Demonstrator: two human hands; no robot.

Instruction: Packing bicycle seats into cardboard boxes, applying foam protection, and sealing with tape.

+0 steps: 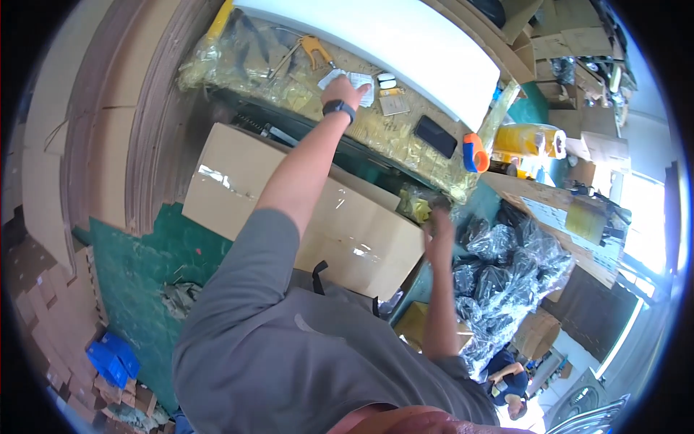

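On the tape-covered workbench (300,87), my left hand (343,92), with a dark band at its wrist, is closed on a small printed white paper slip (366,94). An orange-handled tool (314,50) lies just beyond it, and a small flat card-like packet (394,105) sits to its right. My right hand (439,230) hangs lower, by the right end of a large taped cardboard box (354,231); motion smears its fingers. That box is between my body and the bench.
Farther right on the bench are a dark phone (436,137) and an orange and blue tape dispenser (475,152). A long white panel (390,43) runs along the back. Plastic-wrapped black bundles (499,275) are piled at right. Another person (507,376) is at lower right.
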